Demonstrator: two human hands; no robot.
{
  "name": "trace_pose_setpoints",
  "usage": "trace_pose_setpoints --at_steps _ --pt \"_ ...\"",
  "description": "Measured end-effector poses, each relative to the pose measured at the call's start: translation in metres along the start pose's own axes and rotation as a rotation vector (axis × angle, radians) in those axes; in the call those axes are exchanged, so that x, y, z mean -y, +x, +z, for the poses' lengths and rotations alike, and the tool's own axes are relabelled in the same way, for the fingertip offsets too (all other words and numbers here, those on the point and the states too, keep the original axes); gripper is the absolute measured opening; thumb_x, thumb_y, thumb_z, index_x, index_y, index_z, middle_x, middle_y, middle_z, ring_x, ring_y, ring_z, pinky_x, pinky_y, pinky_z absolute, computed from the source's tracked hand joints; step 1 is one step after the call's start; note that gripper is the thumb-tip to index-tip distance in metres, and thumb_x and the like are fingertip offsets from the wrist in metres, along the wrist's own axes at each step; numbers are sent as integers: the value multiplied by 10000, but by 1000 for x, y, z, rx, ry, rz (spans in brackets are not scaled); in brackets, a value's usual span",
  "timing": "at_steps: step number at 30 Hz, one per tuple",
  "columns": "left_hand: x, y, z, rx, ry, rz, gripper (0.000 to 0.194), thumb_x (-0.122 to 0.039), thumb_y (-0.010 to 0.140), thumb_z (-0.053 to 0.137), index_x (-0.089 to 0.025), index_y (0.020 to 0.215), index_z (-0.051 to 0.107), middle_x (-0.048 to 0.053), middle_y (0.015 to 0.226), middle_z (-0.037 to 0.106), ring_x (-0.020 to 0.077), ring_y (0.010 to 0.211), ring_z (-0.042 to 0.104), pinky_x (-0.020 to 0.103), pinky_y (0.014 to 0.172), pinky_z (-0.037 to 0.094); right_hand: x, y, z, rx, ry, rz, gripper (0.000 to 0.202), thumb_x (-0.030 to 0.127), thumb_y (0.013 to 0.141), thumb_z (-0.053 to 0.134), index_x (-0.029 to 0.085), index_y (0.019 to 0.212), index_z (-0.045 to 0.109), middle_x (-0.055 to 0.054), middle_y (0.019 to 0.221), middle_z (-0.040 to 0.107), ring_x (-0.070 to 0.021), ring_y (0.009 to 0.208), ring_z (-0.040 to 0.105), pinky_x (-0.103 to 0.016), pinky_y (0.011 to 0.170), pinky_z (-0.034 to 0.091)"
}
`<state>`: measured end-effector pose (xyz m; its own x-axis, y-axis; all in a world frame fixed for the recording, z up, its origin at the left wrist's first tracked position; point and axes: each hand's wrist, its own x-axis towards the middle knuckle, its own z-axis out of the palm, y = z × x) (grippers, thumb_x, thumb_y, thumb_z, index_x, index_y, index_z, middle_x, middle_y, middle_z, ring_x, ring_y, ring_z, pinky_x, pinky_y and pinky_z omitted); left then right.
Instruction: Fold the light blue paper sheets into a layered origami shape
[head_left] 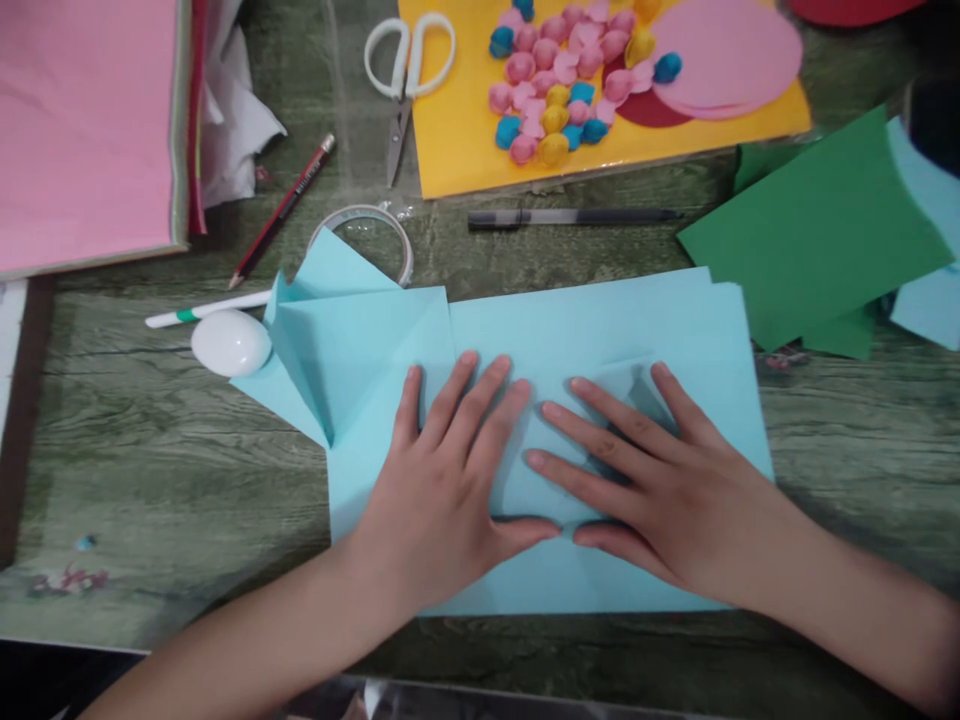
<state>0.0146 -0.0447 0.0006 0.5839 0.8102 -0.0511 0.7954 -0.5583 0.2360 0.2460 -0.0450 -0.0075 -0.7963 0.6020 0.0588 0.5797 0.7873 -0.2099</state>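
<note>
Paper (517, 490), perhaps layered, lies lengthwise left to right beneath left hand (442, 490) and right hand (679, 495), both splayed.

1. We see smooth, matt paper in the light-blue sheet (592, 325).
2. We find a dull wood-grain finish across the tabletop (150, 430).
3. We notice a smooth, glossy, plastic-looking surface on the egg-shaped object (231, 343).
4. On the scissors (399, 130), we see metal blades and plastic-looking handles.

We see a grey-green, wood-grained tabletop (142, 450) in soft, muted light, with a dark brown strip (26, 420) at its left and darkness beyond its near edge.
</note>
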Motion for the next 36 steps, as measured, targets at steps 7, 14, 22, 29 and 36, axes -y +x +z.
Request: trace_pose_setpoints --at_steps 7,14,22,29,36 --pt "1 1 2 13 -9 3 831 -735 797 469 -218 1439 362 125 1551 276 360 1437 192 625 1133 132 0 -1 0 -12 8 -2 494 480 955 412 284 1409 424 -74 1532 321 -318 1420 233 -652 1106 112" --pt "0 -2 -2 18 -7 1 837 -734 804 457 -214 1451 349 123 1551 275 353 1439 188 618 1138 126 1 -1 1 -12 12 -3 499 482 954 413 284 1412 422 -76 1533 319 -321 1415 245 -659 1106 99" --pt "0 -1 0 23 -7 -4 860 -746 787 469 -219 1454 342 113 1556 268 346 1444 175 616 1141 123 0 0 1 -11 4 -3 499 491 948 427 292 1405 425 -70 1532 324 -309 1422 229 -657 1110 95" --pt "0 0 -1 32 -12 -4 859 -740 792 470 -219 1460 331 108 1560 258 346 1444 174 612 1145 118 1 -1 1 -7 5 0 512 488 942 440 287 1412 415 -77 1532 322 -312 1422 229 -662 1109 91" --pt "1 0 -2 31 -20 -4 836 -736 810 441 -222 1460 334 108 1559 260 348 1445 171 614 1144 114 1 -2 0 -5 19 3 506 481 941 445 290 1410 420 -78 1531 322 -312 1424 223 -661 1111 72"
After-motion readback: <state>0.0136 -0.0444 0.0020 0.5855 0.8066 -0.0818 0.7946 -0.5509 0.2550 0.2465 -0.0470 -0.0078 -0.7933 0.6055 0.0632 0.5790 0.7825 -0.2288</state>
